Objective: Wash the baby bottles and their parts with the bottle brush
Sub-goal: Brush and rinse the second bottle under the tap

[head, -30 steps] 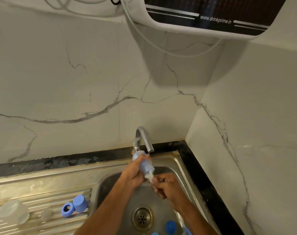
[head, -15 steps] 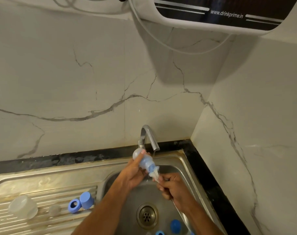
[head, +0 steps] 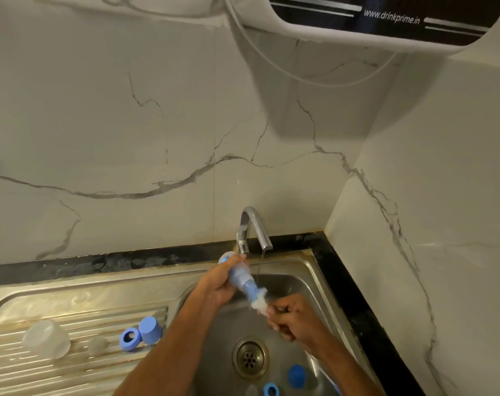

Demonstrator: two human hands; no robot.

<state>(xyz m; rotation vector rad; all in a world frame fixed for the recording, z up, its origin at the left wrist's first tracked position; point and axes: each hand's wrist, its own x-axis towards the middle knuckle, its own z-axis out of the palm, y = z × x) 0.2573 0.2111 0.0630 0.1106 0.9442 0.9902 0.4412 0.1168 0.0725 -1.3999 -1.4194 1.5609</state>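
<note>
My left hand grips a small bluish baby bottle, tilted with its mouth down to the right, over the steel sink. White foamy bristles of the bottle brush stick out of the bottle's mouth. My right hand is closed on the brush handle, which is mostly hidden in the fist. A thin stream of water runs from the tap just behind the bottle.
On the ribbed drainboard lie a clear cap, a clear teat, a blue ring and a blue cap. Another blue cap and blue ring lie near the drain. Walls stand behind and right.
The brush has slid partly out, showing more foamy bristles at the bottle's mouth. The camera view has shifted slightly; both hands stay over the basin.
</note>
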